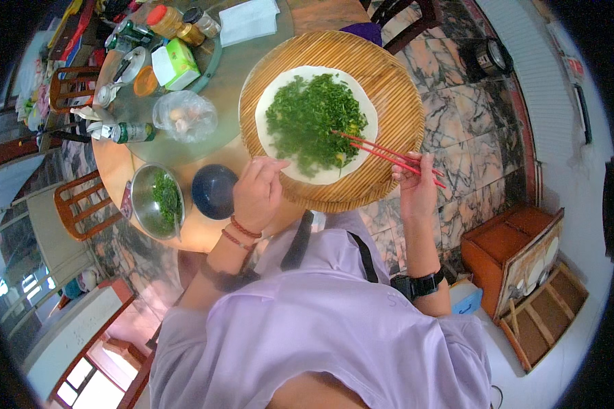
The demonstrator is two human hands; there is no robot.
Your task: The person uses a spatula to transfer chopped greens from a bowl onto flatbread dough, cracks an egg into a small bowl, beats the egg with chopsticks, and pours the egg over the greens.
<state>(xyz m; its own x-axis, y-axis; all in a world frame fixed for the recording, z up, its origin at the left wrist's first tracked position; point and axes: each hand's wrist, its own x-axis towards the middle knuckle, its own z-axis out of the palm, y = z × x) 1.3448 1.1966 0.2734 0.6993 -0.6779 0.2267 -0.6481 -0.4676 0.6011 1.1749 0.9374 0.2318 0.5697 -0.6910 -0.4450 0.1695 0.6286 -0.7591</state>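
Note:
A round white sheet of dough (286, 79) lies on a round tray of woven reed or bamboo (399, 97). Chopped greens (312, 112) cover most of the sheet, with a few yellow bits, perhaps egg, at their right side. My right hand (417, 181) holds a pair of red chopsticks (384, 151), whose tips rest in the greens. At the sheet's lower left rim is my left hand (258, 191), fingers curled and fingertips by the dough edge. Whether they pinch it is hidden.
Left of the tray stand a dark blue bowl (215, 191) and a steel bowl (142, 202) holding more greens. Farther back are a clear plastic bag (184, 116), a green can (135, 133), a tissue box (181, 64) and jars (163, 23). A wooden chair (84, 204) stands beside the table.

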